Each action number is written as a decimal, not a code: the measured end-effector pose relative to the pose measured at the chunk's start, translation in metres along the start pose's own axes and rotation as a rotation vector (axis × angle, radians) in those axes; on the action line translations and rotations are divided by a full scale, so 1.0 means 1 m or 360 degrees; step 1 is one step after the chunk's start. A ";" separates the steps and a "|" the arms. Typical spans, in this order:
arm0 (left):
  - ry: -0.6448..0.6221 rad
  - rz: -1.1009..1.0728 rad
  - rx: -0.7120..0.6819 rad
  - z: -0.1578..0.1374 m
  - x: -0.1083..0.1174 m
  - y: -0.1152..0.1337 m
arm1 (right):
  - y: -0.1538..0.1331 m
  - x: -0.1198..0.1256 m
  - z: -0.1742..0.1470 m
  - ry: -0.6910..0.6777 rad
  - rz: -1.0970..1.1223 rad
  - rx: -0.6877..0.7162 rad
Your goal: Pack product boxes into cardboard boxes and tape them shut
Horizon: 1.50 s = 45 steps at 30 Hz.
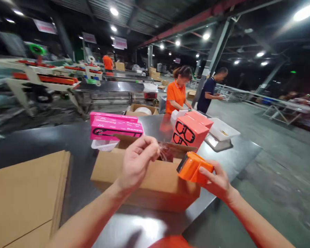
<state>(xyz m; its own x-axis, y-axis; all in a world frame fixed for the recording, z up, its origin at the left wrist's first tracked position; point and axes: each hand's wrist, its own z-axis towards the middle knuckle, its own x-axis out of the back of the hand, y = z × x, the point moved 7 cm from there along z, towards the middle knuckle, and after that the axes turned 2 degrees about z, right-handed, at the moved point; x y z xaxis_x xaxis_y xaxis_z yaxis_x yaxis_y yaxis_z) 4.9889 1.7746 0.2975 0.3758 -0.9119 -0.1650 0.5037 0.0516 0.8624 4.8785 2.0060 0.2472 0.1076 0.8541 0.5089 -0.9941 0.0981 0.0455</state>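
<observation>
An orange hand-held tape dispenser (193, 168) with a dark front end is gripped in my right hand (218, 181), at the right end of an open cardboard box (147, 182). Over the middle of that box, my left hand (141, 160) is closed in a pinch. A crinkled strip of clear tape (165, 153) hangs at its fingertips. The box's far flap (177, 147) stands up, and dark reddish contents are partly visible inside. My left forearm covers part of the box's near side.
Pink boxes (116, 127) stand behind the carton, and coral boxes (191, 129) at its back right. Flat cardboard (26, 193) is stacked at left. A white tray (222, 129) sits on the metal table (80, 137). Two people (177, 93) are beyond the table.
</observation>
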 end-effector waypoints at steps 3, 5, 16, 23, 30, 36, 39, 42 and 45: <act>-0.0120 -0.0085 0.0158 0.007 -0.016 -0.016 | -0.010 0.022 -0.023 -0.0177 -0.0417 0.0031; -0.0355 0.0100 0.0234 0.005 -0.040 -0.025 | -0.016 0.033 -0.037 -0.0297 -0.0568 -0.0098; -0.0376 0.1166 -0.0394 -0.024 -0.151 -0.066 | -0.065 0.109 -0.147 -0.0462 -0.0908 -0.0615; -0.0800 0.0893 -0.0343 -0.102 -0.259 -0.096 | -0.126 0.193 -0.236 -0.0528 -0.1098 -0.1050; -0.1192 0.1170 -0.1146 -0.187 -0.353 -0.076 | -0.160 0.226 -0.295 -0.0509 -0.1355 -0.1481; -0.1235 0.1276 -0.1247 -0.185 -0.351 -0.046 | -0.145 0.209 -0.309 -0.0259 -0.1355 -0.1473; -0.1116 0.1257 -0.1299 -0.158 -0.310 -0.021 | -0.125 0.200 -0.307 -0.0120 -0.1280 -0.1347; -0.0863 0.1445 -0.1237 -0.115 -0.238 -0.016 | -0.096 0.194 -0.287 -0.0042 -0.1130 -0.1150; -0.0539 0.1809 -0.1093 -0.068 -0.135 -0.028 | -0.061 0.189 -0.239 0.0150 -0.0962 -0.0972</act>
<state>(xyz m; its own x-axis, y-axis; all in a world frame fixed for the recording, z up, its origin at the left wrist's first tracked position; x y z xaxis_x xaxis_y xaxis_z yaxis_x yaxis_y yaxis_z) 4.9772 1.9244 0.2631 0.6804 -0.2807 0.6770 0.3662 0.9304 0.0176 4.9618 2.2832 0.1349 0.6435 0.6026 0.4720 -0.5885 0.7838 -0.1982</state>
